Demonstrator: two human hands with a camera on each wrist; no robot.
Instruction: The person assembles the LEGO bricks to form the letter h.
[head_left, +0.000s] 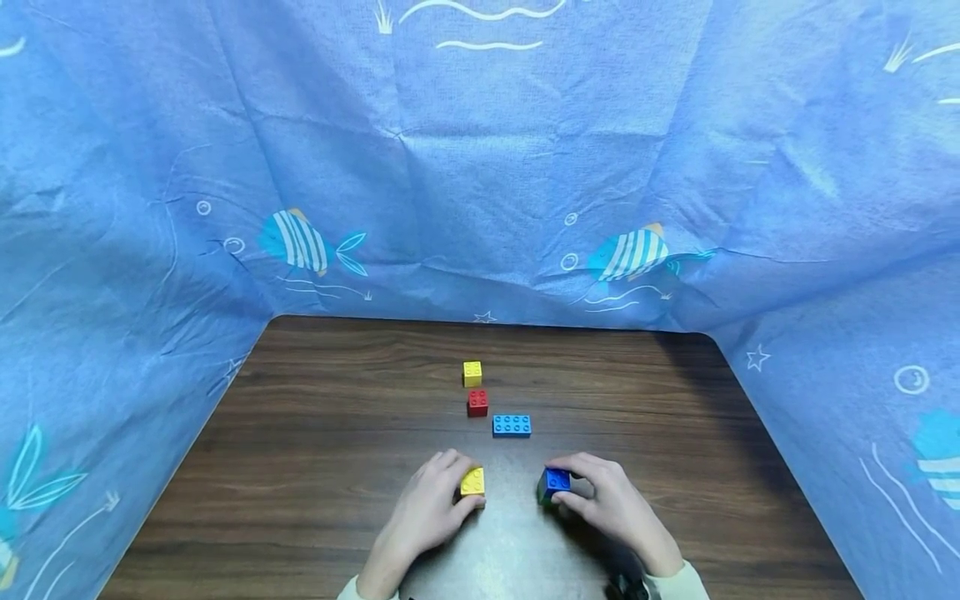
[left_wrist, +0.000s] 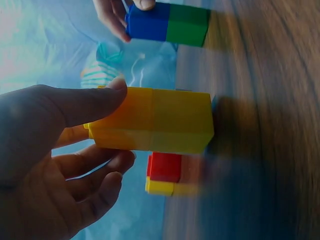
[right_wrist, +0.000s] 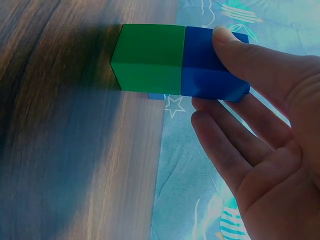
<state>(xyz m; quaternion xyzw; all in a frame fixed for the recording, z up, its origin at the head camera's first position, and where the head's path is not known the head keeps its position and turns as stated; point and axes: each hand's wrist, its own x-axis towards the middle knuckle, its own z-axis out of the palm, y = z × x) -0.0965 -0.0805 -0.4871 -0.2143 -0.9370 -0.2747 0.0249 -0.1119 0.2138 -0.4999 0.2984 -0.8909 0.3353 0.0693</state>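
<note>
My left hand [head_left: 427, 507] pinches a yellow toy brick [head_left: 472, 482] between thumb and fingertips. In the left wrist view it forms the top of a stack, with a second yellow brick [left_wrist: 182, 121] joined beneath it. To the right, my right hand [head_left: 617, 507] grips a dark blue brick [head_left: 557, 480] with its thumb and fingers. That blue brick sits on a green brick [right_wrist: 149, 57], its lower half in the right wrist view. Both stacks stand upright, a short gap apart, close over the table.
Beyond the hands, a light blue eight-stud brick [head_left: 512, 427] lies on the dark wooden table [head_left: 315, 417]. Farther back are a red brick [head_left: 477, 405] and another yellow brick [head_left: 472, 374]. A blue fish-print cloth [head_left: 480, 167] surrounds the table's back and sides.
</note>
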